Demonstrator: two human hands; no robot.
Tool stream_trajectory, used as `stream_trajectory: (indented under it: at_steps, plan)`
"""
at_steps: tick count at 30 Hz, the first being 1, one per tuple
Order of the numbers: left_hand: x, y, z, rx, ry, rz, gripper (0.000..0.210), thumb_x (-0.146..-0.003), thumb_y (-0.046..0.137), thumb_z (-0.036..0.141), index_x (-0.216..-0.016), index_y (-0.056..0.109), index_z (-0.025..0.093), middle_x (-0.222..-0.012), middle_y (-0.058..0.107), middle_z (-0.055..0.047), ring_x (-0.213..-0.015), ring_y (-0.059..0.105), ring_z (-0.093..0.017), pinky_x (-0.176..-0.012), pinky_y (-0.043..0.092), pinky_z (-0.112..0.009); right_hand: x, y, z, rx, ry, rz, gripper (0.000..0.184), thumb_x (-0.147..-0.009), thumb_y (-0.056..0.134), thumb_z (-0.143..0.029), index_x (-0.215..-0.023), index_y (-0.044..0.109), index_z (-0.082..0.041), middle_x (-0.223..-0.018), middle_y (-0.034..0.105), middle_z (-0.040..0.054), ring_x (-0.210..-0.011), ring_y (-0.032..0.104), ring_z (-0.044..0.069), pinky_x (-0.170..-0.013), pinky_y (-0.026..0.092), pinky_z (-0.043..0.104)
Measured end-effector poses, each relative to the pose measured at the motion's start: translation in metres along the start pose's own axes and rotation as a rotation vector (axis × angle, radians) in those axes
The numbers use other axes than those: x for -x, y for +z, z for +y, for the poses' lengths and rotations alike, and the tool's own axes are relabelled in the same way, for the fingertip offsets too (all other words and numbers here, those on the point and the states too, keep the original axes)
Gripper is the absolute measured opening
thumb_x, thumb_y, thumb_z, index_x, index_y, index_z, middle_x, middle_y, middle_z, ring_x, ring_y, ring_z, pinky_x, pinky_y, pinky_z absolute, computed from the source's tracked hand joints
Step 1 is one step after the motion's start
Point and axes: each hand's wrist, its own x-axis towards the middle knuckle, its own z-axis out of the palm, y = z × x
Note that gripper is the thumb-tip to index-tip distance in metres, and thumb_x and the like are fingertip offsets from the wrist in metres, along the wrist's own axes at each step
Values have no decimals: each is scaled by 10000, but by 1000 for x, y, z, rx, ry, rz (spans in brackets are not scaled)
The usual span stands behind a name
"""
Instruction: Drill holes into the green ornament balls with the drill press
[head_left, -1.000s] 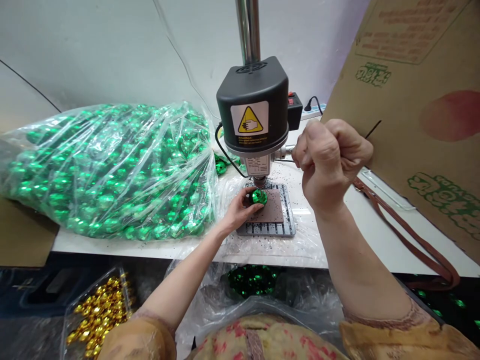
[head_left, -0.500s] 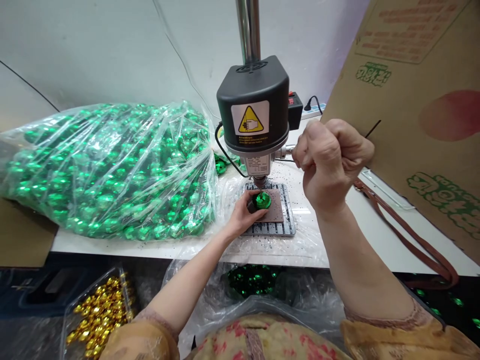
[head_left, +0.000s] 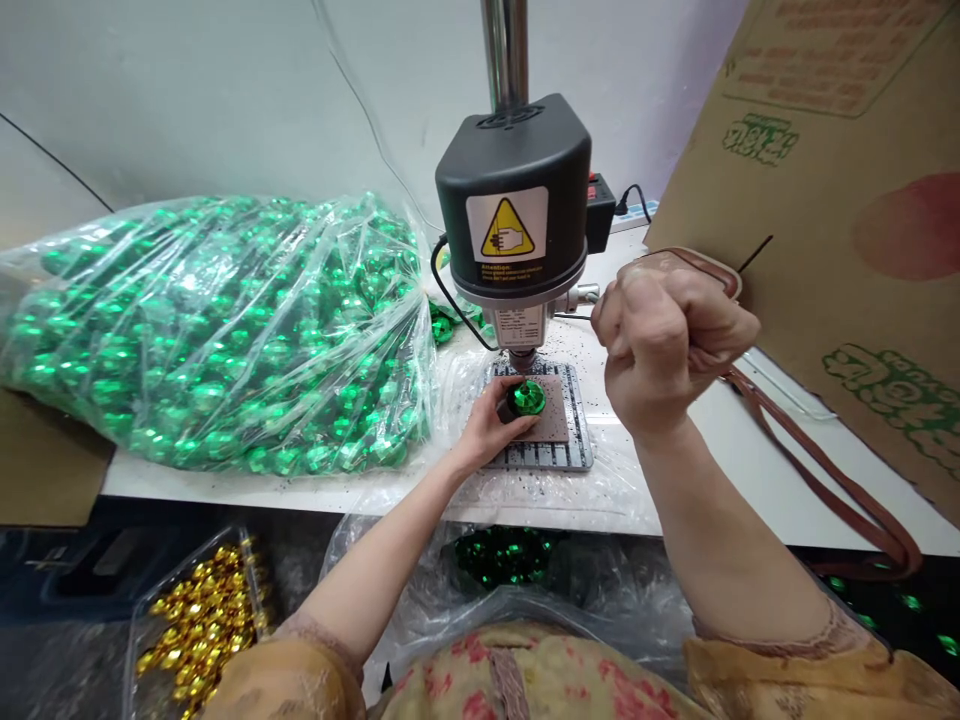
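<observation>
A black bench drill press [head_left: 514, 190] with a yellow hand-warning sticker stands in front of me. Below its chuck [head_left: 523, 358], a shiny green faceted ball [head_left: 529, 397] sits in a dark round holder on a brown pad [head_left: 553, 425]. My left hand [head_left: 491, 425] curls round the ball and holder from the left, thumb in front and fingers behind. To the right of the drill head, my right hand [head_left: 667, 340] is closed in a fist round the press's feed handle, mostly hidden by the fingers. The chuck is just above and behind the ball.
A large clear bag of green balls [head_left: 225, 340] fills the table's left side. A cardboard box [head_left: 847, 200] leans at right, with a brown strap [head_left: 825, 470] beside it. Dark shavings dot the slotted metal base [head_left: 581, 450]. Gold balls [head_left: 206, 630] lie in a clear tray below.
The ball's upper facets face differently, with a star-like pattern now showing. My right fist has shifted slightly, and the view has moved a little. My left hand stays at the ball.
</observation>
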Motion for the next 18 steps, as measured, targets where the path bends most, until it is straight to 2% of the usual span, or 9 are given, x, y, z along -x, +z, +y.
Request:
stream_trajectory:
  at_steps: [4,11,18]
  plan:
    - [0,1,-1,18,1,4,523,-785,830,353,-1212,572,198,-1190,687,-95,-1130,668,-258,-1009,542,-418,3,1,4,-51,-78,9,544,-925,595,-221,-536,219,-169,-475,214,-53,-416,249,34,-450,171,274]
    - [2,3,-2,83,-14,2,534,-784,832,366,-1212,563,194,-1194,683,-98,-1141,665,-256,-1017,538,-411,7,1,7,-54,-92,47,524,-902,599,-204,-547,215,-178,-476,232,-60,-408,235,37,-440,175,277]
    - [3,2,-3,89,-3,-5,535,-797,824,371,-1230,562,197,-1222,678,-100,-1171,656,-262,-1043,527,-424,14,-5,11,-35,-134,-1,511,-862,600,-148,-521,221,-171,-477,236,-66,-406,247,33,-427,177,263]
